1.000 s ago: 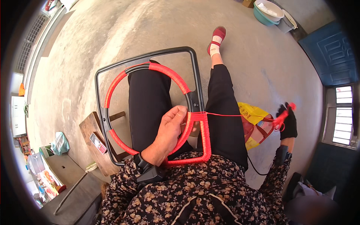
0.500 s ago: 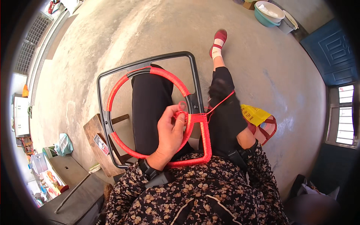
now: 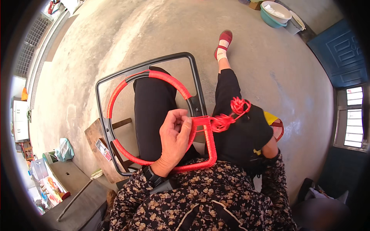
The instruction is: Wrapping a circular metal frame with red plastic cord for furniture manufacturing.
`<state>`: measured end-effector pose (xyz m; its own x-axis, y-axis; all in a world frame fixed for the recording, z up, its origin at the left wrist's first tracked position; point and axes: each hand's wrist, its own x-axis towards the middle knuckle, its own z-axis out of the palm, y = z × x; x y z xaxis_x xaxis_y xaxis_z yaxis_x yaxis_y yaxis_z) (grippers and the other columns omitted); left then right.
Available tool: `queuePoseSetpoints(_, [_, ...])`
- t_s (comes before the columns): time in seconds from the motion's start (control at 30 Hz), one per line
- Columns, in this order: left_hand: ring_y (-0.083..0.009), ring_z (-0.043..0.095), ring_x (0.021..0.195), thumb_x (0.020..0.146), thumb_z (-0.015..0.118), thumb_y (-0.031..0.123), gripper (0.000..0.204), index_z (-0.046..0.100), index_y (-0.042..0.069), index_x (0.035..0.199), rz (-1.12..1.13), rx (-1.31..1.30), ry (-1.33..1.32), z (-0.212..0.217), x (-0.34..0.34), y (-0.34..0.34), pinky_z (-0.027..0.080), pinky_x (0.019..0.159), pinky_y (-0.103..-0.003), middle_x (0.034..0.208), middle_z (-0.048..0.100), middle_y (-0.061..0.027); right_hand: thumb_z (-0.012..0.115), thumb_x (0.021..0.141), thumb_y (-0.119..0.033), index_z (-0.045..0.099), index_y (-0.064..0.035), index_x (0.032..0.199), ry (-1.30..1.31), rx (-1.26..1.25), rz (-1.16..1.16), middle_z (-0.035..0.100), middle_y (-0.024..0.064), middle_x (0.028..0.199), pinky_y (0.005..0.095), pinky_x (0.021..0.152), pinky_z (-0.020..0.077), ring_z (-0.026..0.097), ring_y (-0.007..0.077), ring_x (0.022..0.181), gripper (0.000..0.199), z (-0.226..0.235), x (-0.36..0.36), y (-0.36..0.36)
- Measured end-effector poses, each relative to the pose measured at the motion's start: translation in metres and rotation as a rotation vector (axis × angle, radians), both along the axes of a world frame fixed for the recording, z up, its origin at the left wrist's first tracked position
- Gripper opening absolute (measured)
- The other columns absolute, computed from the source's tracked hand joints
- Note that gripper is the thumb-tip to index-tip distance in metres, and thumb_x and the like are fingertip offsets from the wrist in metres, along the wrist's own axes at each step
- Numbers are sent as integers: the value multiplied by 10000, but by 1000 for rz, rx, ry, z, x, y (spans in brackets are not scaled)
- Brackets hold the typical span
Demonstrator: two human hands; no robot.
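Observation:
On my lap rests a black squared frame [image 3: 194,73] with a round inner ring. Much of the ring and the near right corner are wound with red cord [image 3: 212,144]. My left hand [image 3: 173,138] is closed, thumb and fingertips pinching the cord at the ring's right side. From the windings there, a loose tangle of red cord [image 3: 221,122] runs right over my dark trouser leg, ending in a bunched loop. Only bare skin near the wrist of my right hand [image 3: 270,148] shows, right of the frame. Its fingers are lost against the dark shape beyond.
A wooden stool [image 3: 94,133] with a phone-like object [image 3: 103,148] stands left of the frame. Something yellow [image 3: 271,117] and a red shoe [image 3: 278,129] show beyond my right wrist. Basins [image 3: 273,17] stand far right, near a blue door [image 3: 339,54].
My right wrist has moved right. The red cord loops at my left fingertips are gone, and a loose tangle lies right of the frame. The frame has shifted slightly left.

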<state>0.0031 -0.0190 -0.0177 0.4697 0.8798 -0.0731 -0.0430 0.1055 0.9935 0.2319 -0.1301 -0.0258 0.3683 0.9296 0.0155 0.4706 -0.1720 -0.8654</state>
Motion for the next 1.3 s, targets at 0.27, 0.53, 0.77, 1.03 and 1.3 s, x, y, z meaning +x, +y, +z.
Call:
queuePoseSetpoints(0.27, [-36,507,771,932,570,104,168,523,-6,1049,-86,-165,-10,-9,4,1,422,686,-171,868,565,9,540,885,-133,574,8,993,677,270,-707,649,118,901,312,813,487,637,241,889,181,-76,150,-138])
queuePoseSetpoints(0.53, [-83,593,655,949,538,140,191,499,-11,1060,-175,-402,-146,-7,3,3,514,555,-225,856,620,-51,536,930,-243,589,-62,1036,339,55,-771,425,-37,649,247,570,398,444,99,568,216,-27,60,-76])
queuePoseSetpoints(0.77, [-135,627,627,971,506,196,223,481,19,1104,-169,-443,-116,3,6,4,530,557,-248,864,626,-78,526,929,-220,571,-66,1027,877,30,-702,439,-18,666,252,576,405,467,121,599,189,3,-38,26])
queuePoseSetpoints(1.03, [-148,633,583,954,536,211,168,546,43,945,-171,-546,-181,-2,4,8,543,530,-244,763,631,-70,511,925,-174,542,-88,957,1349,190,-419,464,7,724,283,623,430,520,165,692,97,1,-36,-15])
queuePoseSetpoints(1.3, [-162,641,559,935,571,221,171,550,55,897,-132,-713,-252,6,8,7,543,498,-252,741,639,-65,498,921,-133,517,-107,896,1750,339,-147,486,28,775,309,664,453,566,203,773,41,-6,-40,18])
